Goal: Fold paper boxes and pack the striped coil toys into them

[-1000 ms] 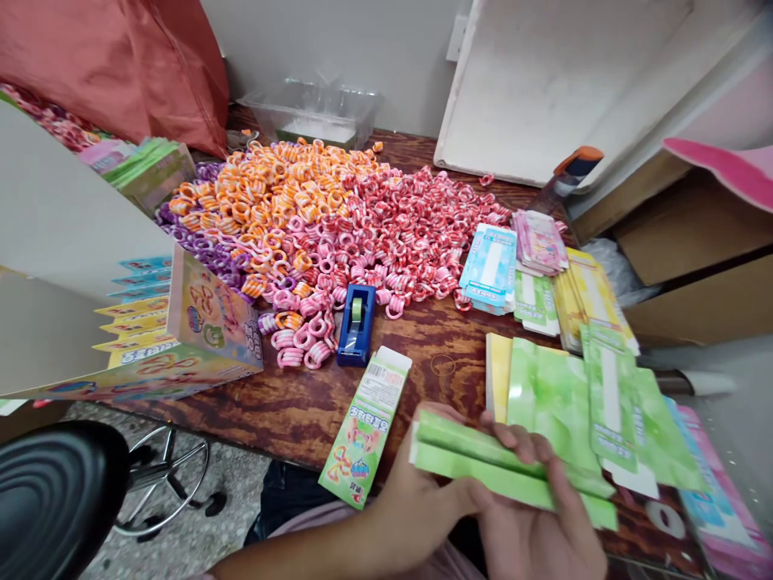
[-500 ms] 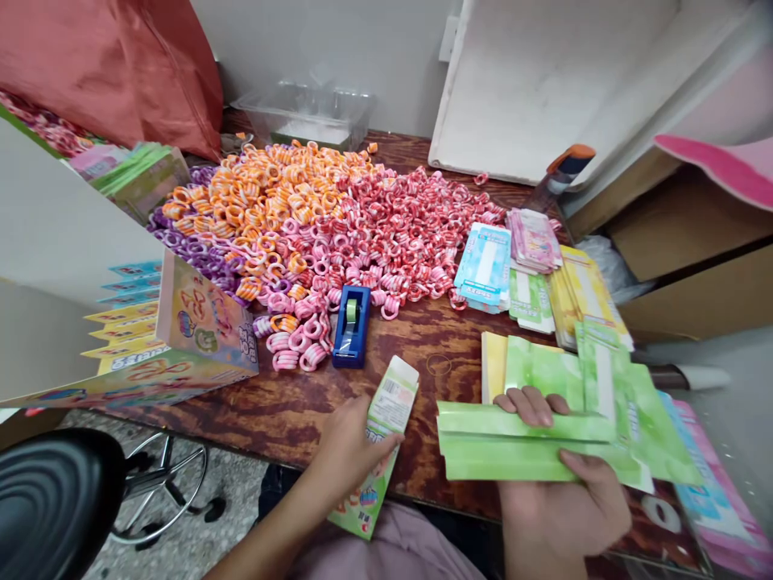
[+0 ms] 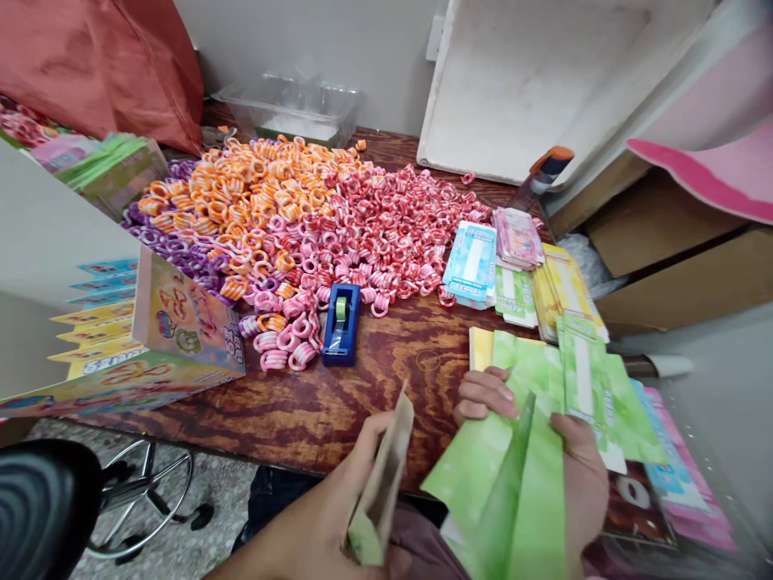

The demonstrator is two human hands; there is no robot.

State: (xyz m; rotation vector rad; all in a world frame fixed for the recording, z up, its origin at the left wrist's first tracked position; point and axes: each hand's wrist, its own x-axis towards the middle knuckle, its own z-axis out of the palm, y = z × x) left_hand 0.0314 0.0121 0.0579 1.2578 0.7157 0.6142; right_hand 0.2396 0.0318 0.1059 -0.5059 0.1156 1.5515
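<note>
My left hand is closed around a small green cardboard box, tilted so that its open end and greyish inside face up. Its printed face is turned out of sight. At the right, my right hand grips green folded card sheets between thumb and fingers, the fingertips curling over their far edge. The sheets part along a crease. Beyond them lie more green cartons spread on the table. A blue tape dispenser stands ahead of my left hand, some way off.
Orange, red, pink and purple striped rings are heaped across the wooden table. Stacks of blue cards and yellow cards lie right. A printed display box stands left, above a black stool. A clear tub sits behind.
The green box in my left hand has turned, bringing its open end into view. My right hand has swung the green sheets from level to upright, nearer to me. The view has shifted slightly.
</note>
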